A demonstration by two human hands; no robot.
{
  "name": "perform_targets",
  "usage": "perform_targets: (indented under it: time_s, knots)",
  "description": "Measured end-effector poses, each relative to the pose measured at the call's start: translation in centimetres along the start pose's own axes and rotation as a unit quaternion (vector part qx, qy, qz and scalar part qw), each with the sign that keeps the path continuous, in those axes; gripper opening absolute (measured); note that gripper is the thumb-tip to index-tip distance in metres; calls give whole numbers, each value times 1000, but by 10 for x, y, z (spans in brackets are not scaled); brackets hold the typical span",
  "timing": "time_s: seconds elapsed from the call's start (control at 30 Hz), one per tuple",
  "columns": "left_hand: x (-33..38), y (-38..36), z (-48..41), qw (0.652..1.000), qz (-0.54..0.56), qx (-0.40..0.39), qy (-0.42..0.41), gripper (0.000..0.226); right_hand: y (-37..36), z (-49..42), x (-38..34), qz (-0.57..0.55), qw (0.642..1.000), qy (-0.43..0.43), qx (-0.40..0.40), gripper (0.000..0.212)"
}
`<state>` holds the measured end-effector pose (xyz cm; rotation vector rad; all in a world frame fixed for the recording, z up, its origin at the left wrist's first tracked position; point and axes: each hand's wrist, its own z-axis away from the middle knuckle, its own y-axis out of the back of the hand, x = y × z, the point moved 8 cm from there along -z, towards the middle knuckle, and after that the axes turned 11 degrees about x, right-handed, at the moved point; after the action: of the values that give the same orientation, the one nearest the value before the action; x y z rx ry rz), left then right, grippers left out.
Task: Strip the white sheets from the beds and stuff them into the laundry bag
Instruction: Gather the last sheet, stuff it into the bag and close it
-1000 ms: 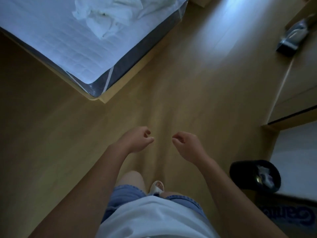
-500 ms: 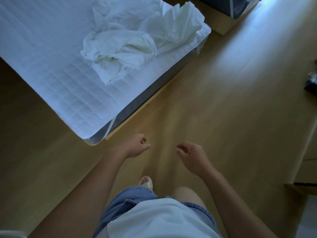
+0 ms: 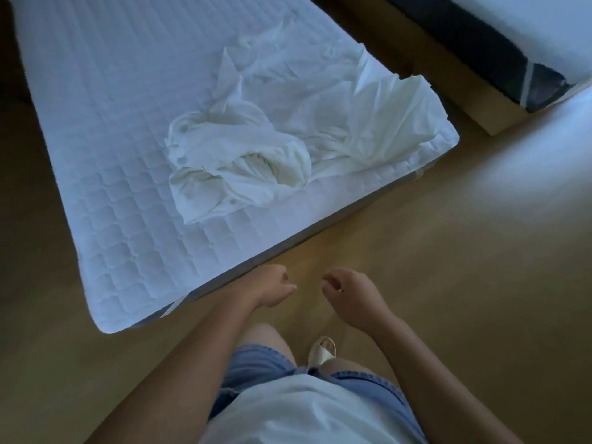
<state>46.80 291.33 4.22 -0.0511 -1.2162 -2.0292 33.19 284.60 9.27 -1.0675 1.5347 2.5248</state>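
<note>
**Sheet** (image 3: 256,149): white, crumpled, loose on the bed (image 3: 105,174). Heaped by the right-hand corner of the edge nearest the person. One stiff fold standing up right at that corner, a tighter wad lying inward toward the bed's middle. Not tucked in anywhere visible. Quilted cover bare over the rest of the bed.

**Left hand** (image 3: 272,288): empty, fingers loosely curled, thumb forward. Held over the floor (image 3: 448,267) just beside the bed's near edge, well short of the sheet.

**Right hand** (image 3: 352,298): empty too, fingers in a slack curl. Over the floor, beside the left hand but apart from it.

**Second bed** (image 3: 544,33): one corner only, at upper right, beyond a strip of floor. White top; cannot tell whether sheeted.

**Laundry bag**: not in view.

**Step in hand** (by judgement): approach to the heap, pickup not yet begun.

**Handling notes:**
- Step close to the near edge before reaching, to avoid a long stretch across the bed.
- Spread both hands wide and come in from either side of the heap, left under the wad, right under the standing fold.
- Scoop inward into one bundle.
- Sweep in the flat tail by the corner as well, lest it trail on the floor and catch underfoot.
- Hold against the body for the carry. Soft, light and bulky, so likely to spill from a one-hand grab.
- Compress at the bag's mouth and feed in a fistful at a time.
</note>
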Motion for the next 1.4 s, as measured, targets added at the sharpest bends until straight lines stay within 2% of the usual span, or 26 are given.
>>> perform_targets:
  time_s: [0.17,0.3,0.4,0.5,0.6,0.67,0.73,0.83,0.87,0.93,1.0,1.03,1.1,1.17,1.2,1.27,1.33,1.4]
  knots:
    - [-11,38,-59,995,62,40,72,36,6,-89,-16,11,997,38,-65,23]
    - [-50,85,-124,982,103,85,137,50,-3,-170,-51,14,993,64,-97,36]
    - [-82,123,-175,960,164,142,178,52,-12,-233,-90,40,989,103,-97,51]
    - [-121,150,-217,929,241,184,214,52,-34,-289,-134,74,982,142,-101,55]
    - [-162,171,-243,898,278,250,233,39,-60,-331,-179,102,967,209,-100,61]
    - [-193,180,-253,864,291,323,255,27,-90,-360,-201,146,953,238,-115,71]
    - [-217,184,-254,828,276,403,275,26,-121,-381,-211,207,935,253,-140,86]
    - [-260,182,-245,741,285,483,369,52,-170,-406,-211,279,904,258,-196,111]
    - [-275,177,-244,717,307,472,410,67,-184,-414,-206,297,896,251,-213,117]
    - [-299,159,-258,681,422,378,464,94,-204,-433,-193,316,888,236,-236,123]
    - [-300,142,-291,634,576,284,431,105,-215,-450,-181,323,886,221,-248,127]
    - [-296,141,-305,629,600,273,412,114,-219,-458,-178,325,886,216,-250,126]
    - [-293,136,-324,662,558,266,425,140,-221,-467,-177,323,889,223,-235,117]
    - [-285,138,-335,679,504,267,463,146,-217,-470,-178,311,898,238,-203,97]
    - [-280,143,-338,684,482,277,472,137,-213,-472,-179,296,905,245,-183,86]
    - [-273,162,-343,703,433,327,460,104,-202,-478,-182,235,929,246,-148,64]
    - [-260,186,-350,749,374,380,392,66,-190,-485,-188,149,952,228,-138,51]
    - [-238,201,-359,814,330,377,294,51,-176,-492,-194,73,967,216,-116,47]
